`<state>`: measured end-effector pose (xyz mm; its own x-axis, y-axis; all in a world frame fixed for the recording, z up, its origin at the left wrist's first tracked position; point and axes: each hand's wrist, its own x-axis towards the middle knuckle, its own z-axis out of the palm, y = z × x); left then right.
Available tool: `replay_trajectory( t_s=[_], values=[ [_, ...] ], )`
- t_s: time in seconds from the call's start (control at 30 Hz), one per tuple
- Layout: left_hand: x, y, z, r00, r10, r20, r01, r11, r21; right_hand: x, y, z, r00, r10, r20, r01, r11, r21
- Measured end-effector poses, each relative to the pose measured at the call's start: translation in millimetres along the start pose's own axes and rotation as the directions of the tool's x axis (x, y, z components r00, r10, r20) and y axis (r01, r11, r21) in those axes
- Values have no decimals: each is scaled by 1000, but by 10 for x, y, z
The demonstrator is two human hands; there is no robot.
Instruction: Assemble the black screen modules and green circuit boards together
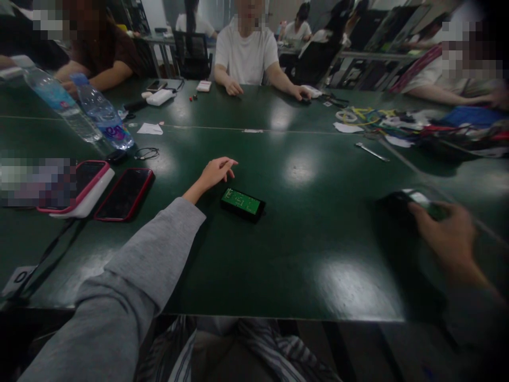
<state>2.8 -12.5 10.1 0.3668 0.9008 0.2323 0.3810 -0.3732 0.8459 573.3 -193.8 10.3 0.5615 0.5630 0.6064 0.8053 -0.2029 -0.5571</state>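
Reaching across a dark green table (pixel 278 254), left hand (pixel 217 171) hovering just beyond a small green circuit board (pixel 242 202), fingers loosely curled and grasping nothing.

Lying flat near the table's middle, circuit board in a black tray, just right of and nearer than the left hand, not touched. At the right edge, blurred, right hand (pixel 445 233) closed around a dark object (pixel 417 200); cannot tell what kind. To the left, two phones in red cases (pixel 125 193), two water bottles (pixel 101 114) farther back. Far side: seated person in a white shirt (pixel 246 50), hands on the table. Far right, tangled coloured cables (pixel 397 124).
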Motion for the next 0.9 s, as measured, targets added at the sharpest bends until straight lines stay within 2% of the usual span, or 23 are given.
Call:
replay_trajectory(
  t_s=[0.07,0.1,0.13,0.2,0.27,0.33,0.4,0.5,0.53,0.63,0.7,0.9],
  values=[
    [-1,4,-5,1000,5,4,-5,1000,-2,-16,-317,377,993,6,115,-6,1000,1],
    [-2,7,-8,1000,5,4,-5,1000,0,-78,-570,558,985,-69,161,62,997,48],
    [-4,10,-12,1000,4,6,-4,1000,3,-171,-867,727,956,-187,227,166,980,108],
    [-7,17,-17,1000,2,4,-2,1000,0,-426,-1519,1015,831,-427,356,356,901,249],
    [-9,22,-18,1000,-3,-3,3,1000,-16,-722,-2136,1238,698,-590,406,441,801,405],
    [-10,26,-13,1000,-16,-17,15,999,-38,-996,-2621,1404,612,-678,407,479,728,491],
    [-8,32,-7,999,-20,-48,18,999,-40,-1197,-2929,1521,557,-729,398,518,679,521],
    [-5,39,-2,995,11,-103,-9,1000,23,-1330,-3075,1608,503,-770,392,545,635,548],
    [-3,39,-2,993,27,-111,-21,998,51,-1339,-3066,1618,507,-770,389,540,635,553],
    [0,25,-4,993,56,-104,-45,994,103,-1326,-2989,1614,574,-722,387,491,682,542],
    [0,13,-6,993,68,-99,-57,992,116,-1317,-2956,1606,601,-690,404,457,711,534],
    [-14,23,-15,995,52,-79,-43,993,112,-1315,-2983,1602,596,-689,412,412,703,579]
  ],
)
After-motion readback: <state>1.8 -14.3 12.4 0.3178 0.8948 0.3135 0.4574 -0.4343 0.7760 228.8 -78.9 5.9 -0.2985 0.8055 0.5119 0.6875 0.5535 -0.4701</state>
